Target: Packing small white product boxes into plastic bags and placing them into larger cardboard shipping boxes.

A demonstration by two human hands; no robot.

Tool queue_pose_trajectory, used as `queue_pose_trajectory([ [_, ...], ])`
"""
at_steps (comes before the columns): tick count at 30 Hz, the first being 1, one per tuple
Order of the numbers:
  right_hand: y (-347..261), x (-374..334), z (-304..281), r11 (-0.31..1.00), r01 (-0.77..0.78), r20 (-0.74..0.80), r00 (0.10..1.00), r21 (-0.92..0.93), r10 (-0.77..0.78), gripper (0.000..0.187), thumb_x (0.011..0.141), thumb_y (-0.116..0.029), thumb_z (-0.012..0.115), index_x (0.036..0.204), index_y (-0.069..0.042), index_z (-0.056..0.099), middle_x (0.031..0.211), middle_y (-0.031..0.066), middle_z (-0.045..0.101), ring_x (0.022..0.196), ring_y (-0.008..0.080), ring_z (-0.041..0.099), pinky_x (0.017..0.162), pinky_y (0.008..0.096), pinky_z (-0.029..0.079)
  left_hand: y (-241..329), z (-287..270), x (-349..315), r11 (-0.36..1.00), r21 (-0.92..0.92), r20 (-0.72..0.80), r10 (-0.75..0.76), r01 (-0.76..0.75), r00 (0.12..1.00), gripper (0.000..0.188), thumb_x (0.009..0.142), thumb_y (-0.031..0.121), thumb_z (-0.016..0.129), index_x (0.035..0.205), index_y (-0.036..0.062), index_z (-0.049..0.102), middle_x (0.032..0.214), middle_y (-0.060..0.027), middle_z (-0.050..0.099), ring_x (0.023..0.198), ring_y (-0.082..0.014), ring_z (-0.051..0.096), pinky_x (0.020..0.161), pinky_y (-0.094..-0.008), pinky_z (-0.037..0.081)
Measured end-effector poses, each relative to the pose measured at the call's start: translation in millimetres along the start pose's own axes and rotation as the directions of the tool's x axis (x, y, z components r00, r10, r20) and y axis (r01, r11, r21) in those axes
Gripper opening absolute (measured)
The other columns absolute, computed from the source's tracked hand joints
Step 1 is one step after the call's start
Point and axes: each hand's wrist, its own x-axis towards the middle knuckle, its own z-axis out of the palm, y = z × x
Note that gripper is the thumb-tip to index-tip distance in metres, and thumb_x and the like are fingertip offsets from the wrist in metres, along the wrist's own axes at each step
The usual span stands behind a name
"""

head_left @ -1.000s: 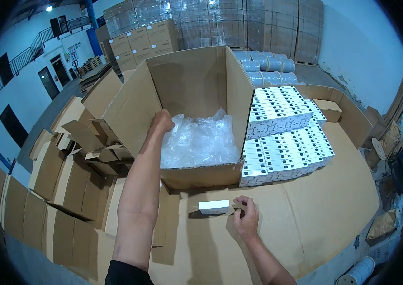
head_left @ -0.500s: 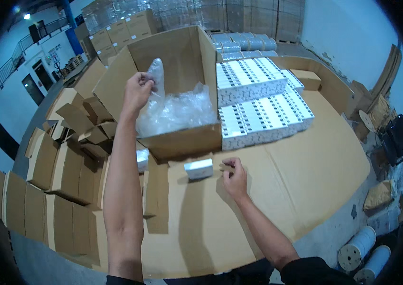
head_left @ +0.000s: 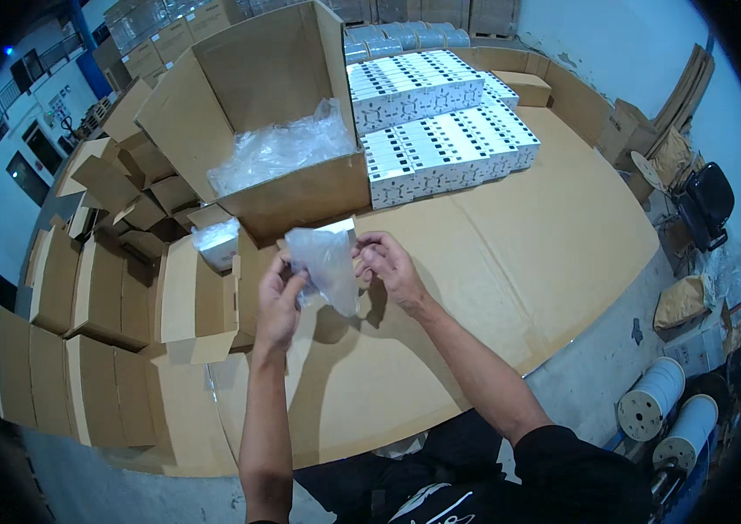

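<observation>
A clear plastic bag (head_left: 325, 262) hangs in front of me, pinched at its left side by the closed fingers of my left hand (head_left: 279, 301). At the bag's right edge, the bent fingers and thumb of my right hand (head_left: 395, 272) are closed in a pinch. Partly hidden behind the bag, a small white box (head_left: 341, 226) stands on the cardboard-covered table (head_left: 475, 288). Beyond my hands, a large open carton (head_left: 300, 194) contains a heap of similar clear bags (head_left: 283, 148).
White patterned boxes (head_left: 449, 148) are stacked right of the carton. Several open brown cartons (head_left: 113, 297) line the left side, one with a bagged white item (head_left: 216, 243). On the floor at right are a black chair (head_left: 706, 201) and cable spools (head_left: 650, 397).
My left hand has brought a plastic bag out of the large carton, down and towards me. My right hand has moved left to the bag's edge. The whole view has shifted.
</observation>
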Motion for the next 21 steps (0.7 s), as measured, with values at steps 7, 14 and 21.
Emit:
queue_pose_trajectory([
  [7, 29, -6, 12, 0.989, -0.077, -0.018, 0.997, -0.13, 0.075, 0.024, 0.096, -0.012, 0.068, 0.114, 0.002, 0.058, 0.09, 0.0039, 0.067, 0.08, 0.0074, 0.062, 0.067, 0.0245, 0.052, -53, -5, -27, 0.987, -0.047, -0.14, -0.162, 0.156, 0.977, 0.022, 0.095, 0.0, 0.052, 0.117, 0.0022, 0.055, 0.108, -0.0057, 0.063, 0.1, -0.0119, 0.059, 0.088, -0.0276, 0.049],
  [14, 26, 4, 8, 0.981, -0.002, -0.147, 0.989, -0.195, -0.027, 0.01, 0.1, -0.01, 0.06, 0.097, -0.001, 0.06, 0.078, -0.0031, 0.059, 0.07, 0.003, 0.052, 0.063, 0.022, 0.045, -52, -7, -26, 0.949, 0.209, -0.197, -0.197, 0.237, 0.96, 0.023, 0.092, -0.003, 0.052, 0.114, 0.0013, 0.052, 0.099, -0.0059, 0.064, 0.082, -0.0103, 0.061, 0.073, -0.0263, 0.051],
  [21, 19, 3, 11, 0.981, -0.011, -0.09, 0.996, -0.196, -0.007, 0.01, 0.099, -0.009, 0.061, 0.092, -0.002, 0.059, 0.076, -0.0031, 0.057, 0.07, 0.0035, 0.052, 0.062, 0.0228, 0.044, -37, 3, -28, 0.981, 0.172, -0.222, -0.046, 0.086, 0.974, 0.031, 0.096, 0.006, 0.058, 0.126, -0.0013, 0.049, 0.101, -0.0084, 0.065, 0.085, -0.0109, 0.062, 0.078, -0.0256, 0.051],
])
